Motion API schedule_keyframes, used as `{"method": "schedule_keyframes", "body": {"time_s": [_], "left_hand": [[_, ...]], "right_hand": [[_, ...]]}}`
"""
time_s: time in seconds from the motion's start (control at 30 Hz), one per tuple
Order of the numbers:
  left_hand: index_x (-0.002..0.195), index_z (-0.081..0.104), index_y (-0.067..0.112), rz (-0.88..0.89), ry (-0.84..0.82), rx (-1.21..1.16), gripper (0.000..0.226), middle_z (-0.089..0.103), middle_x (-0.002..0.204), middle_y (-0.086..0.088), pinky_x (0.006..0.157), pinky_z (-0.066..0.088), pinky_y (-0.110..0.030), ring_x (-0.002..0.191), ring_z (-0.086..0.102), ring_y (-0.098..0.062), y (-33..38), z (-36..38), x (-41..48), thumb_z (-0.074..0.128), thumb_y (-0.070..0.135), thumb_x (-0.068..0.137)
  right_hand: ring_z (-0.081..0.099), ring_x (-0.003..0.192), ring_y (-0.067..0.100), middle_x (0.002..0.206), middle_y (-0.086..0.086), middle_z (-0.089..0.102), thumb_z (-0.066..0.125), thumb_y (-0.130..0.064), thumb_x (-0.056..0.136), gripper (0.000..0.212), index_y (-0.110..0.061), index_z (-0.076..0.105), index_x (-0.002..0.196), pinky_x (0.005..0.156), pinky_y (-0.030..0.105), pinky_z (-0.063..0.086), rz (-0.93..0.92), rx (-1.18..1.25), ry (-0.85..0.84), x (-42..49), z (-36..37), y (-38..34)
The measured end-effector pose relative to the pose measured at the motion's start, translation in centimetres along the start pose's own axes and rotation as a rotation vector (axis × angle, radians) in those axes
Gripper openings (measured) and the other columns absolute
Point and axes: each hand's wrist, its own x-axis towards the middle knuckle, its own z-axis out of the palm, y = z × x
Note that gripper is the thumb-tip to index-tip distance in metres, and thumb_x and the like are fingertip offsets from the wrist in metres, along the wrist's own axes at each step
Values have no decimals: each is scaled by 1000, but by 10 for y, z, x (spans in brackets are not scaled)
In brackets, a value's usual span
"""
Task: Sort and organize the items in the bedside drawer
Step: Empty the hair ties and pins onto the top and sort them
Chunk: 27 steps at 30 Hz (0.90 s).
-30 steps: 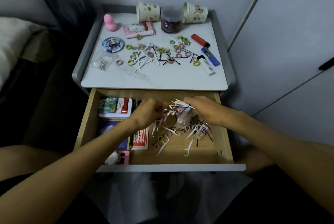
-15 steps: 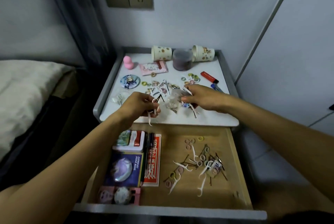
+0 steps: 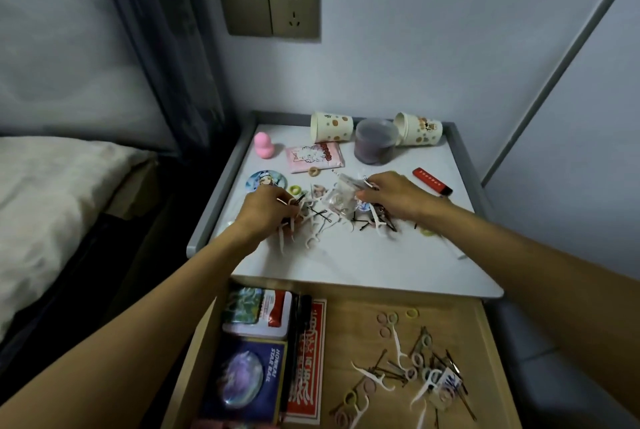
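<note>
Two hands, the left hand (image 3: 268, 209) and the right hand (image 3: 394, 196), are working over a white bedside table with a raised grey rim (image 3: 221, 193), above the light wooden drawer (image 3: 491, 359) that is standing pulled out below it.

Farthest left, a bed with pale bedding (image 3: 52, 193) is lying beside the table, and a dark curtain (image 3: 166, 48) is hanging behind it. On the table's left part a pink gourd-shaped sponge (image 3: 264, 144) is standing upright, with a round cartoon badge (image 3: 265, 181) lying in front of it. Just right of the badge, the left hand is curling its fingers around a few white plastic floss picks (image 3: 281, 241), over a scatter of picks and dark metal hairpins (image 3: 320, 215). Behind it a pink printed packet (image 3: 314, 157) is lying flat and a spotted paper cup (image 3: 331, 126) is lying on its side.

In the middle, the right hand is pinching a small clear plastic bag (image 3: 341, 198) by its upper right edge. Behind that hand a translucent round tub with dark contents (image 3: 375, 141) is standing between the spotted cup and a second paper cup (image 3: 419, 129), also tipped over. A red lighter (image 3: 432, 181) is lying just right of the right hand.

In the drawer's left part a flat printed tin (image 3: 256, 311), a dark blue box (image 3: 242, 380), a black pen (image 3: 298, 342) and a red card pack (image 3: 310, 359) are lying close together. In its right part a loose jumble of white picks, pastel hair ties and hairpins (image 3: 408, 369) is lying mixed.
</note>
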Motion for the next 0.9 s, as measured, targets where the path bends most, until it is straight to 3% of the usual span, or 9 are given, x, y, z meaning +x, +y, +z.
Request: {"method": "schedule_keyframes", "body": {"time_s": [0.13,0.23,0.37,0.47,0.6,0.67,0.73,0.8,0.9], "left_hand": [[91,70,6,90,85,124,4,63,65,1,45,44,-10,53,58,-9,-6,-6,4,67,10,90],[91,70,5,141,151,199,7,66,66,1,60,55,-22,57,63,-9,-9,-9,6,64,9,93],[89,68,7,154,184,252,9,69,71,-5,58,57,-28,60,68,-17,-14,-8,10,61,10,94],[92,65,9,200,223,389,7,68,86,-15,68,57,-44,74,65,-33,-16,-5,11,59,14,93],[118,60,14,261,225,587,31,65,114,-10,70,45,-36,102,59,-33,-6,-1,3,65,13,87],[129,57,15,336,237,630,42,61,127,-8,79,43,-40,116,51,-32,-3,2,0,66,16,88],[133,55,14,435,199,583,45,59,133,-8,89,44,-42,119,49,-31,2,10,-1,67,21,90],[132,56,11,488,105,436,48,61,131,-10,91,46,-41,116,54,-29,11,22,-3,70,29,89],[129,55,10,396,15,216,51,66,124,-10,87,52,-38,105,63,-24,37,44,0,69,38,89]], "right_hand": [[47,63,18,68,8,54,62,-34,93,35,-11,51,69,59,33,29,-23,-54,120,3,6,-1],[50,61,23,64,13,55,62,-45,91,47,-10,48,63,58,34,31,-4,-81,206,8,10,1],[58,65,23,68,8,60,60,-34,93,36,-5,59,72,58,32,36,73,56,268,12,9,8],[52,64,21,71,6,57,60,-23,93,23,-2,66,87,59,31,37,129,209,259,14,6,14],[48,55,21,75,13,55,61,-12,92,12,0,63,91,50,31,40,202,434,221,20,0,19],[54,57,22,82,16,59,63,-12,92,9,-3,63,90,53,33,49,234,469,256,22,-2,19],[56,57,24,79,15,60,63,-15,93,12,-7,61,84,51,28,52,232,367,319,22,-4,18],[52,52,21,73,12,60,64,-18,92,17,-7,61,80,36,16,39,183,168,352,18,-6,16],[57,62,18,79,7,64,69,-24,90,16,-10,65,84,41,19,38,91,84,334,15,-7,14]]}}
